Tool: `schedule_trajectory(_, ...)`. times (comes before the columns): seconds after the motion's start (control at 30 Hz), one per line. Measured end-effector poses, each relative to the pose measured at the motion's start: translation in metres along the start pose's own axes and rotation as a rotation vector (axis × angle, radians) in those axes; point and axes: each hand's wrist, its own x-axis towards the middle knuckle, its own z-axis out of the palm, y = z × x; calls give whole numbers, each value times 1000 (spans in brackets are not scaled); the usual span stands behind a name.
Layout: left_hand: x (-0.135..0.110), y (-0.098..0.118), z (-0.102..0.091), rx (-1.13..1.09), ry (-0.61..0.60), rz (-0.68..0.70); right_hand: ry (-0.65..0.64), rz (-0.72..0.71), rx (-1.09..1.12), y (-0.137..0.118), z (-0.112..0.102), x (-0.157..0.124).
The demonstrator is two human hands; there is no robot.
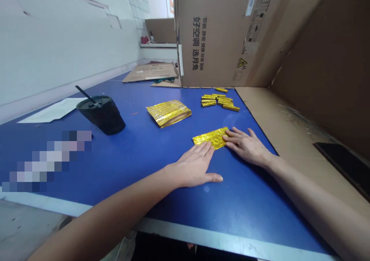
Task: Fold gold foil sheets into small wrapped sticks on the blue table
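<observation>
Foil sheet (214, 137), gold, crinkled, rectangular, lay near the right edge of the blue surface (144, 155); left hand (194, 166), extended, and right hand (249, 148), spread, touched it, with room toward the front edge.

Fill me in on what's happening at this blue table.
A person has both hands on a piece of gold foil lying on the blue table: the left hand at its near edge, the right hand at its right end. A larger gold foil bundle lies farther back to the left, and narrow gold strips lie grouped beyond the hands.
</observation>
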Motion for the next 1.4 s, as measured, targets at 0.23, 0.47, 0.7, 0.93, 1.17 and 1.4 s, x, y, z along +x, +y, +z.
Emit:
schedule_trajectory(0.23, -5, 30, -1, -82, 7, 207, 67, 103, -62, -2, 10, 2)
schedule_trajectory(0.47, -6, 32, 1, -119, -4, 180, 21, -308, 408, -47, -7, -19)
schedule_trajectory(0.7, -8, 32, 1, -123, -12, 204, -21, -243, 373, -25, 4, -5)
schedule_trajectory(0.93, -1, 7, -10, -1, 78, 77, 53, 5, 51, 5, 17, 0)
schedule_trajectory(1.17, 10, -37, -21, 178, 261, -326, -3, -97, -42, -30, 13, -18)
schedule_trajectory(1.4, 9, 0, 1, 22, 92, 56, -59, -193, -35, -49, 13, -24)
